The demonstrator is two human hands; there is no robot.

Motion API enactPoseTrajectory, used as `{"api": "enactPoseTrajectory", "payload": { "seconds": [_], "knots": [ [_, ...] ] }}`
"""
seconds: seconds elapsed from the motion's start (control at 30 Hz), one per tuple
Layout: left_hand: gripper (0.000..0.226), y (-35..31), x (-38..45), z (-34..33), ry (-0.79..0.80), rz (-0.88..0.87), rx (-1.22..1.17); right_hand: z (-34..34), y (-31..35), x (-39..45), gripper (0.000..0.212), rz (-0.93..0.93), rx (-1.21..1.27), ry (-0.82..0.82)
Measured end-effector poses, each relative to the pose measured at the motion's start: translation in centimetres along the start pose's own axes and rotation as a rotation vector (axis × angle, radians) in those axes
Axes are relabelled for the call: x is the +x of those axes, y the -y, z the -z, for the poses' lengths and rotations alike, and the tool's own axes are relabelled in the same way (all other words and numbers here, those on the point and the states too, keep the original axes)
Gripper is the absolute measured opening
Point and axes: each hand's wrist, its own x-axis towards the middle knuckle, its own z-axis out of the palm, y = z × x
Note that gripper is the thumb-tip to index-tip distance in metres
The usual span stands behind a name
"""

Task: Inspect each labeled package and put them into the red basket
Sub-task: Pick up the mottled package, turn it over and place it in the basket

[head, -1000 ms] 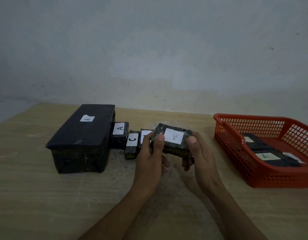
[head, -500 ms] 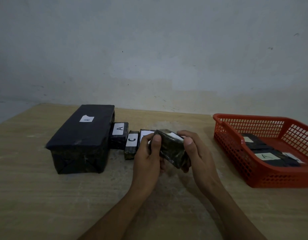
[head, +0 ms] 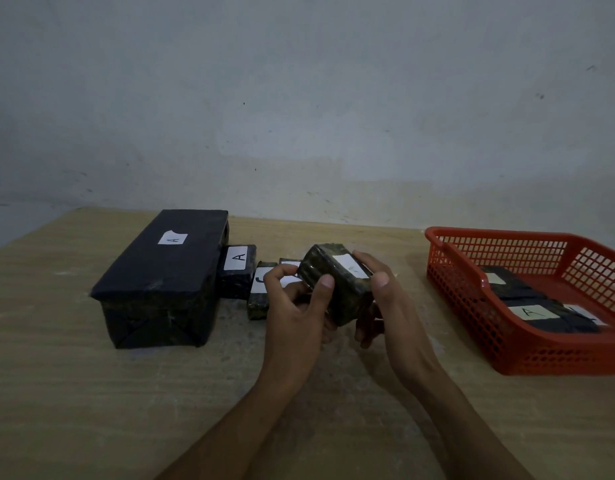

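At the far left of the wooden tabletop [head: 74,393] a large dark-wrapped box [head: 160,282] is seen, with a white label marked "A" on its top. Just beside its right flank a smaller dark package marked "A" [head: 237,270] is set, and next to that a narrow package marked "C" [head: 261,292] is laid, partly covered by the left hand. A further package [head: 289,262] is only glimpsed behind the hands, so its letter cannot be read. In the middle, a dark wrapped package [head: 337,285] is held tilted above the tabletop between both hands, its white label turned up and to the right; the mark on that label is too faint to be read. It is gripped by the left hand [head: 295,317], whose thumb is pressed on the near face and whose fingers are curled behind, and by the right hand [head: 385,313], whose thumb is laid on the right edge with fingers curled underneath. At the right, well apart from the held package, the red basket [head: 472,306] is placed on the tabletop, and dark labeled packages [head: 527,306] are already lying inside it, one marked "A".
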Motion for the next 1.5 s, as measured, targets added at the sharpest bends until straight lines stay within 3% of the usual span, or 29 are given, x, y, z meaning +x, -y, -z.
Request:
{"api": "enactPoseTrajectory", "payload": {
  "seconds": [0.1, 0.43, 0.73, 0.97, 1.2, 1.33, 1.5],
  "knots": [
    [0.036, 0.19, 0.13, -0.10, 0.012, -0.004, 0.008, -0.01, -0.15, 0.08, 0.045, -0.016, 0.004, -0.008],
    [0.063, 0.55, -0.11, -0.12, 0.043, -0.007, 0.087, -0.14, -0.31, -0.11, 0.036, -0.012, 0.004, -0.008],
    [0.072, 0.20, -0.48, -0.36, 0.149, -0.031, 0.039, -0.43, 0.17, -0.23, 0.037, -0.004, -0.006, 0.062],
    [0.041, 0.93, -0.07, -0.19, 0.157, -0.001, 0.052, -0.52, -0.10, -0.17, 0.042, -0.001, -0.036, 0.020],
    [0.033, 0.82, -0.23, -0.25, 0.161, -0.009, 0.050, -0.47, 0.20, -0.19, 0.050, -0.037, 0.030, -0.045],
    [0.022, 0.51, -0.47, -0.37, 0.171, -0.029, 0.048, -0.40, 0.20, -0.09, 0.036, -0.002, 0.013, -0.098],
    [0.025, 0.42, -0.59, -0.18, 0.155, -0.066, 0.091, -0.10, -0.21, 0.07, 0.040, 0.025, -0.011, -0.113]
  ]
}}
